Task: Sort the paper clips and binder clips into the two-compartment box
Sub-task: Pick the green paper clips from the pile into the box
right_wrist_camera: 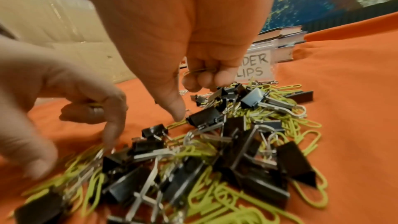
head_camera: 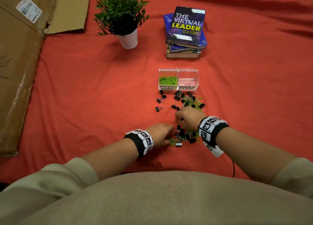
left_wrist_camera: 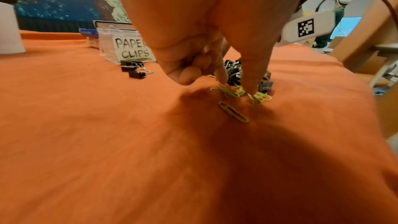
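Note:
A clear two-compartment box (head_camera: 178,70) stands on the red cloth. Its left half, labelled PAPER CLIPS, holds green paper clips (head_camera: 168,80); the right half, labelled BINDER CLIPS, looks empty. Black binder clips and green paper clips lie mixed in one pile (head_camera: 190,100) by the box and another pile (head_camera: 185,134) under my hands. My left hand (head_camera: 169,136) reaches its thumb and forefinger down onto green paper clips (left_wrist_camera: 229,91), its other fingers curled over what looks like a green clip. My right hand (right_wrist_camera: 189,98) keeps a paper clip (right_wrist_camera: 200,71) in its curled fingers, thumb tip against a binder clip (right_wrist_camera: 206,118).
A potted plant (head_camera: 127,38) and a stack of books (head_camera: 185,32) stand behind the box. Flattened cardboard (head_camera: 18,64) covers the left side. A few binder clips (head_camera: 160,100) lie apart, left of the far pile. A single paper clip (left_wrist_camera: 233,111) lies nearest me.

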A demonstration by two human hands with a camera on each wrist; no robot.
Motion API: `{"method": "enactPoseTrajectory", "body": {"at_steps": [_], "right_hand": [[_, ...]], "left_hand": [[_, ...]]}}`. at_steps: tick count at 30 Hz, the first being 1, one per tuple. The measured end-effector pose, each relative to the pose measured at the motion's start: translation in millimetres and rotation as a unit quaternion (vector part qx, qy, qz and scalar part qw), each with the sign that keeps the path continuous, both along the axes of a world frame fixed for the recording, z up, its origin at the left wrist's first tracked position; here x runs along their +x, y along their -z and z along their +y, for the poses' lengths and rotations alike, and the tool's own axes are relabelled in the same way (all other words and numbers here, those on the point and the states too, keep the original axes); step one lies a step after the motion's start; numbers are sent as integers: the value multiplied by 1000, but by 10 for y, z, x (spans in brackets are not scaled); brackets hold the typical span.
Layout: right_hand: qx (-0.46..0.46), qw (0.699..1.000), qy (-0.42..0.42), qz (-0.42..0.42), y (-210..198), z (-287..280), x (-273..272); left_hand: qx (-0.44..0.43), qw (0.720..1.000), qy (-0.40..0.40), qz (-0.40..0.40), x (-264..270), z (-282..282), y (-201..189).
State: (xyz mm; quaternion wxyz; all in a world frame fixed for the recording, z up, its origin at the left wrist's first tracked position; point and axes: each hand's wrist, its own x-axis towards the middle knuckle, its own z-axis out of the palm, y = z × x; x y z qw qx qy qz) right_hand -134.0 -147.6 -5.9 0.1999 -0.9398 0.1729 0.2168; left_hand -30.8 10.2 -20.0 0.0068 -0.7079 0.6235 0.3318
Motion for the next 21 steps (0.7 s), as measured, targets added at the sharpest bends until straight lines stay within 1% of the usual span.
{"method": "enactPoseTrajectory", "body": {"at_steps": [3, 8, 11, 13, 15, 16, 18, 21], "right_hand": [[-29, 999, -25, 0, 69, 38, -7], [-47, 998, -46, 14, 80, 57, -37], [-48, 998, -31, 25, 65, 69, -28], [-7, 1000, 21, 12, 43, 49, -8], [61, 992, 111, -27, -13, -8, 13], [94, 982, 159, -46, -48, -45, 25], [158, 956, 238, -67, -136, -101, 50], [263, 914, 302, -58, -207, -127, 98]], "left_hand": [[-16, 999, 22, -33, -1, -2, 6], [-11, 996, 4, -85, 112, 12, 11], [-6, 995, 3, -103, 167, 15, 5], [-7, 994, 5, -112, 190, 11, -8], [-12, 993, -4, -114, 204, 5, -8], [-14, 994, -17, -107, 209, 4, -6], [-17, 995, -72, -72, 225, 1, -2], [-31, 987, -157, -1, 292, -42, -34]]}}
